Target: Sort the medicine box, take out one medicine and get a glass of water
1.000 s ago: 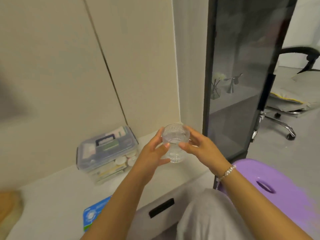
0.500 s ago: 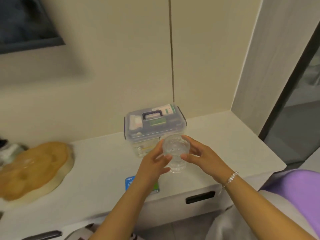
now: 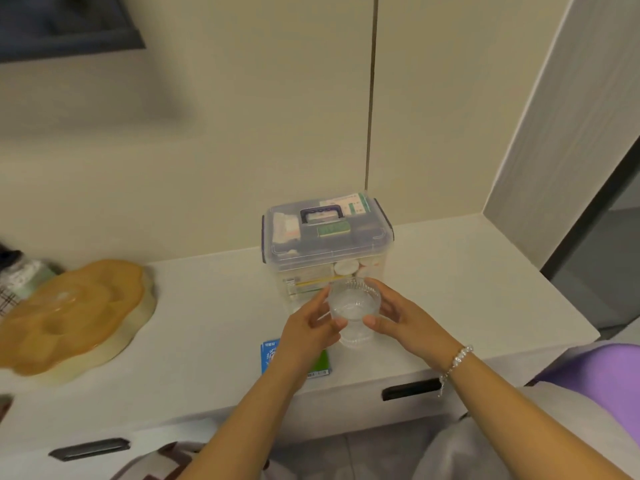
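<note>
A clear ribbed glass of water is held over the white counter, with my left hand on its left side and my right hand on its right. Right behind it stands the clear plastic medicine box, lid shut, dark handle on top, packets and bottles visible inside. A blue and green medicine pack lies flat on the counter under my left wrist, partly hidden by it.
An orange lidded tray sits at the counter's left, with a dark-capped bottle behind it. Drawer handles run along the counter's front. A purple stool stands at the right. The wall closes the back.
The view has swung left from the glass cabinet door to the counter. Both hands have kept hold of the glass and now carry it in front of the medicine box.
</note>
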`<action>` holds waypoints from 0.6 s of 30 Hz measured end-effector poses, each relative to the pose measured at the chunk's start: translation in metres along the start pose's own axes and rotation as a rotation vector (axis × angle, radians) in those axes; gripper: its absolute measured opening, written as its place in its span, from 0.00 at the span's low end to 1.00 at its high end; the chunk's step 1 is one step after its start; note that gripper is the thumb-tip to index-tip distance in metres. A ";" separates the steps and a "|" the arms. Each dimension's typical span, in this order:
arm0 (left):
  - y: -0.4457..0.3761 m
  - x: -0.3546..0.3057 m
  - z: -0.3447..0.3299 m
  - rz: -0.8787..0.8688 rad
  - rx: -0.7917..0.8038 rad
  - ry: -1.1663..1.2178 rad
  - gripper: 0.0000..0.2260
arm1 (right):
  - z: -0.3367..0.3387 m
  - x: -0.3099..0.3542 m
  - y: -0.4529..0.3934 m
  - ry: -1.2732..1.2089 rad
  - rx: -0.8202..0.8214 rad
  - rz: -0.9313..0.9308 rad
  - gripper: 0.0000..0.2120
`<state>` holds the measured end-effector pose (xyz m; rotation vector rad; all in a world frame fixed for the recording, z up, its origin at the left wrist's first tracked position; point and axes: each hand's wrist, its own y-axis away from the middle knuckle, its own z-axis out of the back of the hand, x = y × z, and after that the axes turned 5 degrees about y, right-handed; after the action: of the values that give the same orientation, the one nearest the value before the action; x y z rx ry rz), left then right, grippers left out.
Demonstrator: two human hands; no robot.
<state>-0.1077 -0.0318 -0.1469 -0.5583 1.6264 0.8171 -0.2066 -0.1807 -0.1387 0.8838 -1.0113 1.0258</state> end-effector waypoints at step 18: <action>0.004 -0.012 -0.004 -0.033 -0.013 -0.073 0.12 | 0.003 0.012 0.010 0.151 -0.134 -0.118 0.34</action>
<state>-0.1103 -0.0329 -0.1339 -0.5569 1.5429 0.8155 -0.2143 -0.1782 -0.1254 0.7364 -0.8796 0.9006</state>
